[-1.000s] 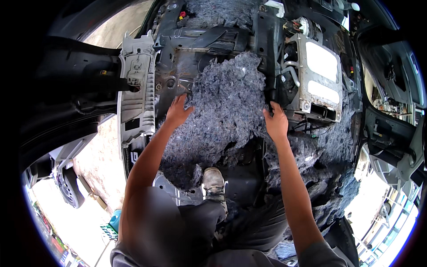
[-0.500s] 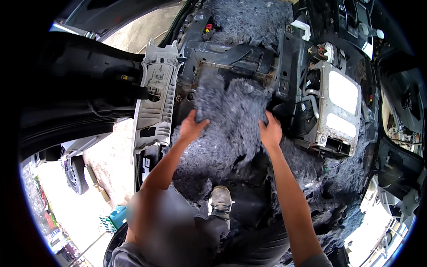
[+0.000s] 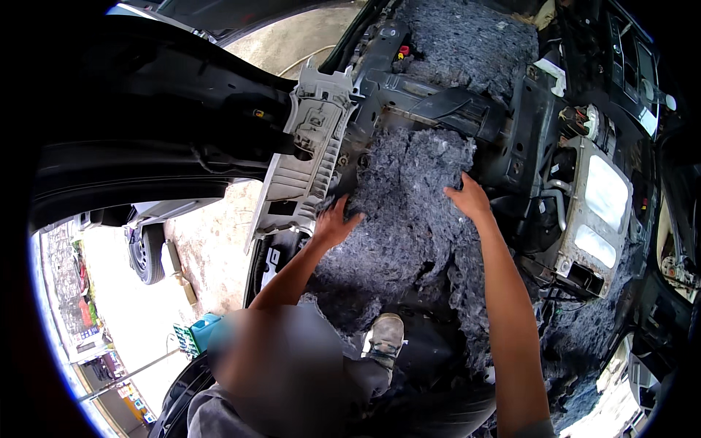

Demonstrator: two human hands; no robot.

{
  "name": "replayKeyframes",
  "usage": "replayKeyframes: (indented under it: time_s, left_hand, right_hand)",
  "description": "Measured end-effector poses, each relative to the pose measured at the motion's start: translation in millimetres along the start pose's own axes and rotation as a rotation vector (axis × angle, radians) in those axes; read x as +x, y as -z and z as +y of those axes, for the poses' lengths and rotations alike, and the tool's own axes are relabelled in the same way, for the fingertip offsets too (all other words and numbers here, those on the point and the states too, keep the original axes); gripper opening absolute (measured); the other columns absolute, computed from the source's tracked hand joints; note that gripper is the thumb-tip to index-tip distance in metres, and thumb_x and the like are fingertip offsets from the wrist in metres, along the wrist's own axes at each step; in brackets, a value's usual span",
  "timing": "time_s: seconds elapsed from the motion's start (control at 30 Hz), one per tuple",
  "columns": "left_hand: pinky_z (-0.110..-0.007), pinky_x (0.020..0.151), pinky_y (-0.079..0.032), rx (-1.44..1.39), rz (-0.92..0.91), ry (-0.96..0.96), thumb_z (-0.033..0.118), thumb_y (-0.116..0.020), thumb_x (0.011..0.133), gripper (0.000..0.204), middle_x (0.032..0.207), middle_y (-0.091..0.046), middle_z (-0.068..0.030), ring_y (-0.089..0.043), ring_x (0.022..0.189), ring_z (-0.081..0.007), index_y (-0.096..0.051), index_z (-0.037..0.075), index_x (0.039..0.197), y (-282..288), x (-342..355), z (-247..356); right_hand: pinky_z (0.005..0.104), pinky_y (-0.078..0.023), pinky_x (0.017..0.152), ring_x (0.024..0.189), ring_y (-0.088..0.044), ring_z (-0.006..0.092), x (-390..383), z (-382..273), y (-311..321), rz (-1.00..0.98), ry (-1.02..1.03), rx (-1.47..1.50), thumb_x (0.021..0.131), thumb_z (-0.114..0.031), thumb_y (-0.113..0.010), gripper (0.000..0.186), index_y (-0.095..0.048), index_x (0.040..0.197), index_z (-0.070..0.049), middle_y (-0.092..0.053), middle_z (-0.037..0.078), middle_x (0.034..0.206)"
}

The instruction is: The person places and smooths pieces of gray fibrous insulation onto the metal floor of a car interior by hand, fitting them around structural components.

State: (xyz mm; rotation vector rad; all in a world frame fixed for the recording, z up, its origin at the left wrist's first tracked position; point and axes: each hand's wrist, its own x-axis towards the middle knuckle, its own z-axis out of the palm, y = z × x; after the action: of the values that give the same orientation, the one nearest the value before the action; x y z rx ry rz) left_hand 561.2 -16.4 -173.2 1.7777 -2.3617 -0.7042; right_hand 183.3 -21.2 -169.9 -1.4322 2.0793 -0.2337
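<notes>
Spread on both sides, that's my grip: left hand (image 3: 336,225) at the left side of the grey fibrous pad (image 3: 412,197), thumb angled in over the fuzz and well away from the fingers. Across from it, my right hand (image 3: 473,198) sits at the pad's upper right edge, forefinger up, thumb pointing inward, clear space between the two. How hard either one presses, I cannot tell.

And the pad itself? Right between my hands, lying on the bare car floor, its far edge just short of a dark cross member (image 3: 464,109), its near edge ragged, close to my shoe (image 3: 385,337). Beyond that cross member, another fibrous sheet (image 3: 471,44) covers the floor, with a small red and yellow piece (image 3: 403,52) beside its left edge.

Over on my left, just beside the pad, stands a pale grey ribbed trim panel (image 3: 310,139). Well off to my right, a metal box (image 3: 568,264) shows two glaring white patches on top, a bent grey pipe (image 3: 561,210) along its near side. Out through the door opening, lower left, there's a wheel (image 3: 149,252) and a teal container (image 3: 206,328) on the sunlit ground.
</notes>
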Motion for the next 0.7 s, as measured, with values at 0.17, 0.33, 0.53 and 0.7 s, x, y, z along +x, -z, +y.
replayKeyframes:
  time_s: [0.17, 0.33, 0.53, 0.7]
  left_hand:
    - [-0.055, 0.084, -0.050, 0.152, -0.290, 0.110, 0.058, -0.067, 0.086, 0.080, 0.096, -0.069, -0.0256, -0.065, 0.096, -0.0461, -0.044, 0.002, 0.138, 28, -12, 0]
    - [-0.051, 0.081, -0.052, 0.096, -0.091, 0.170, 0.049, -0.072, 0.085, 0.076, 0.106, -0.067, -0.0253, -0.066, 0.098, -0.0417, -0.044, 0.003, 0.139, 37, -51, 8]
    - [-0.051, 0.103, -0.041, 0.132, -0.183, 0.133, 0.031, -0.071, 0.088, 0.083, 0.153, -0.031, -0.0219, -0.041, 0.134, -0.0430, -0.026, 0.008, 0.154, 7, -12, 21]
    - [-0.063, 0.115, -0.020, 0.328, -0.139, -0.309, 0.037, -0.064, 0.094, 0.074, 0.163, -0.016, -0.0182, -0.016, 0.149, -0.0424, -0.030, 0.013, 0.155, 0, -63, 43]
  right_hand:
    - [0.0473, -0.052, 0.088, 0.112, -0.062, 0.0355, -3, -45, 7, -0.085, -0.076, -0.065, 0.090, -0.029, -0.066, 0.056, -0.051, 0.142, -0.012, -0.063, 0.015, 0.127]
    - [0.0442, -0.053, 0.084, 0.102, -0.062, 0.0331, -27, -77, -4, 0.174, 0.403, -0.046, 0.089, -0.015, -0.065, 0.055, -0.050, 0.142, -0.019, -0.062, 0.011, 0.112]
    - [0.0537, -0.045, 0.098, 0.120, -0.053, 0.0343, 25, -48, -8, 0.119, -0.024, -0.229, 0.088, -0.013, -0.066, 0.068, -0.039, 0.150, -0.025, -0.054, 0.014, 0.131]
    - [0.0587, -0.033, 0.111, 0.137, -0.039, 0.0384, -7, -49, -25, 0.288, 0.178, -0.265, 0.091, -0.019, -0.066, 0.067, -0.038, 0.152, -0.025, -0.037, 0.018, 0.151]
